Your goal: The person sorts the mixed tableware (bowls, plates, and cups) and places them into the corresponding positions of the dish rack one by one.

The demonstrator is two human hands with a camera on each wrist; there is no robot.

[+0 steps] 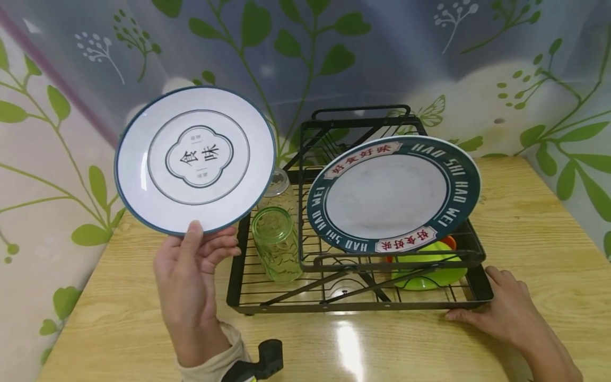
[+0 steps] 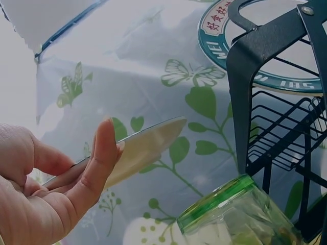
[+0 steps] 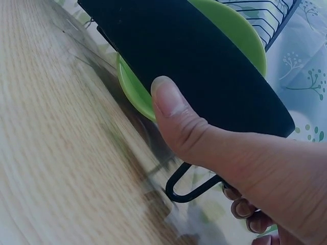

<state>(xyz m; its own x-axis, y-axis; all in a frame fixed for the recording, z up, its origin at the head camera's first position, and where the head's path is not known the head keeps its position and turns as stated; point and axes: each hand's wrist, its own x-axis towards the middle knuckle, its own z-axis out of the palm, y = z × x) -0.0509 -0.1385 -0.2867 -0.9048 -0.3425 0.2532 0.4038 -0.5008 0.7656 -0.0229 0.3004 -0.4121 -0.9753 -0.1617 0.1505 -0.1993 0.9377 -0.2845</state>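
Note:
My left hand (image 1: 188, 286) pinches the lower edge of a white plate (image 1: 129, 159) with a thin blue rim, thumb on the face with black characters. The plate is raised, left of a black two-tier dish rack (image 1: 305, 306). In the left wrist view the plate (image 2: 153, 145) appears nearly edge-on. My right hand (image 1: 508, 310) holds the rack's front right corner. The right wrist view shows my thumb (image 3: 176, 109) against its black side panel (image 3: 204, 66), with the other fingers partly hidden behind. A teal-rimmed plate (image 1: 391, 196) leans on the upper tier.
On the lower tier, a green glass (image 1: 277, 244) stands upside down in front of a clear glass (image 1: 279, 185). A lime-green dish (image 1: 425, 281) and an orange item (image 1: 448, 242) sit under the upper tier. Behind the wooden table (image 1: 549, 212) hangs a leaf-patterned covering (image 1: 267, 101).

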